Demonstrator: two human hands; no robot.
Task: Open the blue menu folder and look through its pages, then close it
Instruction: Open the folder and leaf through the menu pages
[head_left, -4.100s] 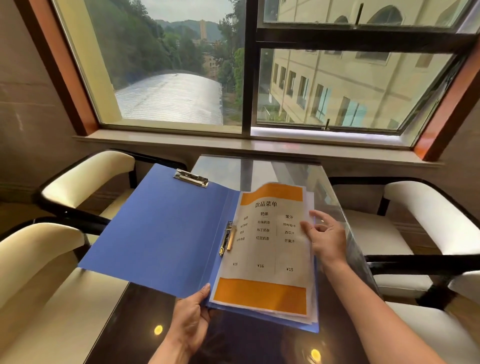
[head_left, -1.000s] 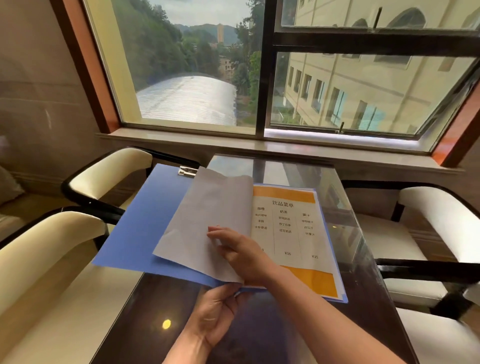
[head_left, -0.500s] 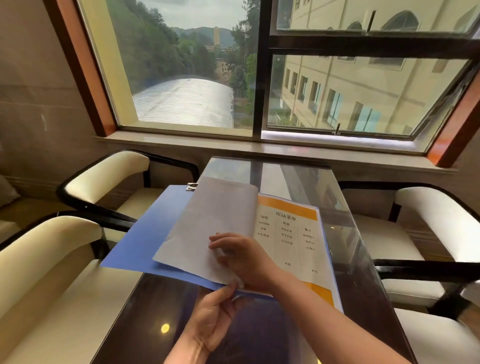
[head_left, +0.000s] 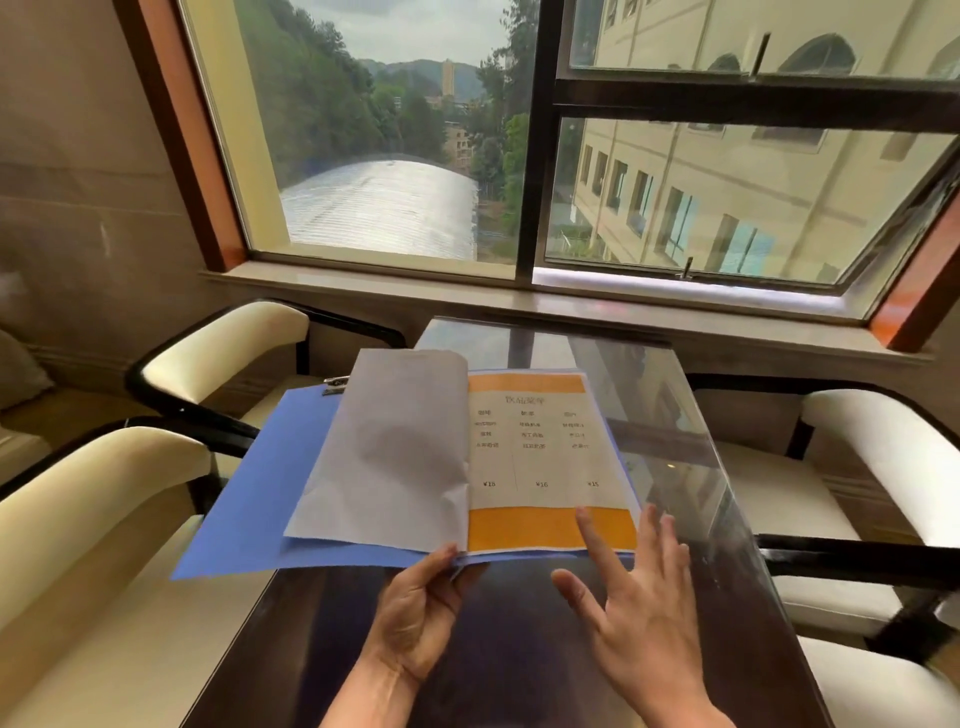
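The blue menu folder (head_left: 249, 504) lies open, held above the near part of the dark glass table (head_left: 691, 467). A turned page (head_left: 395, 452) shows its blank white back on the left half. On the right lies a menu page (head_left: 540, 462) with orange bands and printed text. My left hand (head_left: 421, 618) grips the folder's near edge at the spine, thumb on top. My right hand (head_left: 639, 597) hovers open over the page's lower right corner, fingers spread, index finger over the orange band.
Cream cushioned chairs with black frames stand on the left (head_left: 218, 338) and right (head_left: 883, 457) of the table. A stone window sill (head_left: 467, 296) and a large window run behind the table. A metal clip (head_left: 335, 384) sits at the folder's top left edge.
My right hand has let go of the turned page and moved right, over the lower right of the menu page. The turned page now lies flat on the left side.
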